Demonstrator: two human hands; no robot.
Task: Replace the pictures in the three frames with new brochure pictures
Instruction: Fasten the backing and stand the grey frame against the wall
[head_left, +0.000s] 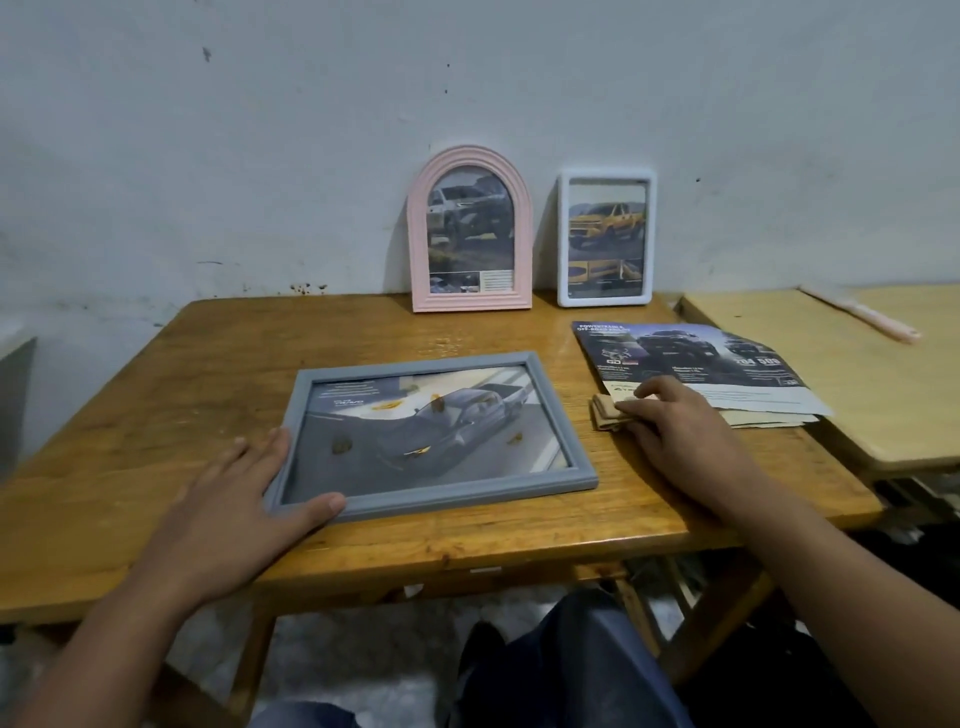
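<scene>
Head view: wooden table (156, 415) against a scuffed pale wall (260, 130). My left hand (234, 499) lies spread on the grey frame (436, 434); my right hand (670, 421) curls around folded cloth (605, 413) beside the brochure (691, 358).

One frame (431, 434) lies flat on the bench (208, 374) — brochure (696, 364) to its right, two frames (470, 231) (605, 236) upright behind, against the wall (260, 130).

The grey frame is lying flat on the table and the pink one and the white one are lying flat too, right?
Not quite. The head view shows the grey frame lying flat on the table, but the pink frame and the white frame stand upright at the wall, not flat.
</scene>
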